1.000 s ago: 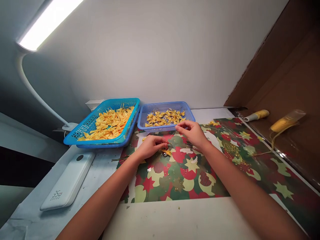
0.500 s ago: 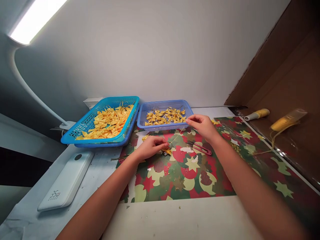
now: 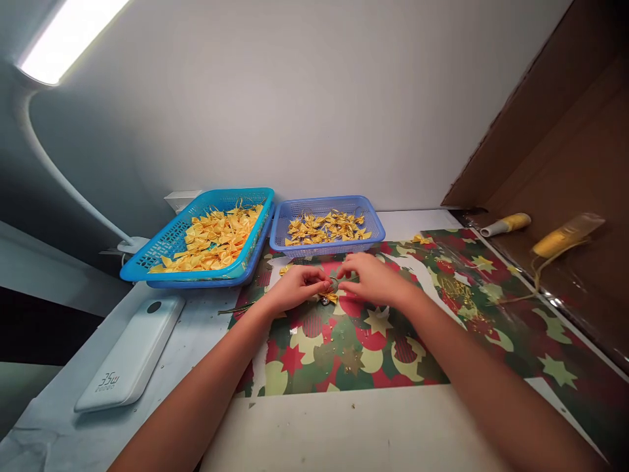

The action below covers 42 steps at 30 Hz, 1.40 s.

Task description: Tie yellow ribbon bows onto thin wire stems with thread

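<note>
My left hand [image 3: 302, 288] is closed in a pinch on a small yellow ribbon bow [image 3: 330, 298], which hangs just under the fingertips with a shiny bit at its middle. Close by on the right, my right hand [image 3: 369, 278] has its fingers curled around a thin thread [image 3: 335, 282] that curves between the two hands. How the thread passes through the right fingers is hard to make out. Both hands are just above a patterned red, green and cream sheet [image 3: 314, 367].
Behind the hands, a blue basket [image 3: 328, 249] holds several yellow bows. A turquoise basket [image 3: 196, 276] with more bows stands left. A white power bank [image 3: 128, 354] lies front left, under a lamp [image 3: 73, 39]. Yellow thread spools [image 3: 511, 225] rest by the cardboard wall at right.
My right hand has moved down and left to my left hand, bringing the thread in from its stretched line. It now covers the red-handled snips. My left hand stays nearly still.
</note>
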Motion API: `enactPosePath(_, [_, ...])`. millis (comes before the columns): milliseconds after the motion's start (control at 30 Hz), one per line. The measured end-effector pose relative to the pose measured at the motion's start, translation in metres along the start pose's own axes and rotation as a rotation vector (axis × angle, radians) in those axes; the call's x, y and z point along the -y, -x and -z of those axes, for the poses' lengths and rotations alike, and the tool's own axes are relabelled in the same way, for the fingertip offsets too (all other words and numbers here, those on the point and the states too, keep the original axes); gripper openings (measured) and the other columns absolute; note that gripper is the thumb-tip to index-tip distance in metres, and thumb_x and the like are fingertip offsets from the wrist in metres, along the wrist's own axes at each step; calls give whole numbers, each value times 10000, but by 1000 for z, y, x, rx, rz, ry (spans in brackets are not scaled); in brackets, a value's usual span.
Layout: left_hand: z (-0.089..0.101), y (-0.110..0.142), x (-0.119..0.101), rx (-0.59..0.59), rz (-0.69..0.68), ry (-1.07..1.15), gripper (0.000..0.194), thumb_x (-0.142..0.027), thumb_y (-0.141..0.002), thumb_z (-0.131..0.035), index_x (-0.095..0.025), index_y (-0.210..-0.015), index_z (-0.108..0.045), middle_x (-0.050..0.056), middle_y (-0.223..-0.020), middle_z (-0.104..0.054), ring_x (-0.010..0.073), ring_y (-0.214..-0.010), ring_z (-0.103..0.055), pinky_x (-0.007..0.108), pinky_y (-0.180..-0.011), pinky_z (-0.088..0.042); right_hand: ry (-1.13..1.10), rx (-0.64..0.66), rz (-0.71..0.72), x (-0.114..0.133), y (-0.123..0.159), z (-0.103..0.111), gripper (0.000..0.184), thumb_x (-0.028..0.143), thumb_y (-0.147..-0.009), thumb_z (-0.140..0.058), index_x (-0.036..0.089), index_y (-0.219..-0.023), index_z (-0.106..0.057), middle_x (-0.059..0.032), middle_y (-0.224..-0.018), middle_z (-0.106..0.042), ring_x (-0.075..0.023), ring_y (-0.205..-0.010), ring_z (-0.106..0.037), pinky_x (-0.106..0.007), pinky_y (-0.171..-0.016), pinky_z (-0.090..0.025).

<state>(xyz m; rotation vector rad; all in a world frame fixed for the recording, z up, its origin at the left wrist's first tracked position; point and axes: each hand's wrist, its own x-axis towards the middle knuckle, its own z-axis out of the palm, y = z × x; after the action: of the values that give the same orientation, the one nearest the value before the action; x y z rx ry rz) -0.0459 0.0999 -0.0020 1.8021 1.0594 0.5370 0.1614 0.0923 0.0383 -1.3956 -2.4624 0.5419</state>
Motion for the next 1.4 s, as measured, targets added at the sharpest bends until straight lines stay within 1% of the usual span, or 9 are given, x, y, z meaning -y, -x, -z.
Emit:
enactPosePath(200, [1,1,-2,-7,5,6,259,-416,-801,-600,-171,-878,-631,47,-825,-728,194,-781,-667,248,-638,-482,11,-37,48,-10,-9,-35,131,227,-882,-587,203,-843,-709,-52,-894,-617,-213,-930,-512,-334,-790,-362])
enactPosePath(333, [3,1,-7,-64,-69,-244,222,-393,-807,-595,-185,-844,-663,28,-770,-697,175,-716,-611,261,-626,-443,-4,-73,60,-10,-9,-34,146,218,-892,-572,193,-804,-685,-48,-895,-613,-209,-924,-505,-348,-791,-345])
enactPosePath(433, [6,-1,-9,-114,-165,-455,195,-374,-798,-615,-198,-827,-693,36,-813,-680,202,-814,-575,302,-734,-429,-15,-73,60,-8,-8,-33,155,209,-892,-567,194,-783,-676,-45,-895,-609,-204,-921,-504,-347,-793,-340])
enactPosePath(533, [7,-2,-8,-98,-213,-532,189,-359,-818,-594,-204,-825,-701,39,-827,-640,219,-881,-551,324,-804,-414,-27,-77,56,-7,-8,-32,159,203,-891,-564,193,-767,-665,-37,-898,-610,-201,-925,-508,-345,-799,-336])
enactPosePath(900, [8,2,-23,-25,-242,-758,158,-187,-729,-572,-222,-756,-724,43,-826,-583,219,-846,-501,315,-727,-405,4,-105,3,-9,-10,-31,153,213,-880,-570,185,-758,-658,-39,-887,-625,-208,-920,-515,-337,-765,-321])
enactPosePath(1033, [9,-2,-25,-94,-214,-678,175,-259,-775,-560,-187,-681,-689,51,-780,-598,217,-825,-525,326,-744,-423,-18,-132,18,-10,-10,-32,151,209,-880,-565,193,-758,-652,-34,-893,-623,-208,-915,-510,-336,-773,-314])
enactPosePath(1133, [8,-5,-20,-146,-141,-487,211,-351,-809,-566,-176,-750,-667,48,-796,-644,203,-787,-568,317,-713,-443,-32,-141,28,-10,-10,-32,154,215,-888,-559,196,-769,-655,-34,-893,-623,-207,-914,-509,-340,-783,-312])
enactPosePath(1267, [4,-9,-13,-106,-56,-98,218,-355,-778,-629,-177,-900,-602,53,-914,-700,188,-834,-646,281,-705,-489,-43,-139,39,-8,-9,-32,156,227,-894,-548,203,-792,-664,-38,-899,-621,-207,-918,-503,-346,-793,-309])
enactPosePath(1400, [0,-9,-8,-76,3,41,252,-311,-738,-673,-184,-894,-522,37,-798,-722,187,-775,-678,277,-674,-501,-47,-130,33,-6,-9,-31,158,214,-889,-546,198,-782,-661,-38,-907,-623,-206,-918,-503,-348,-800,-309])
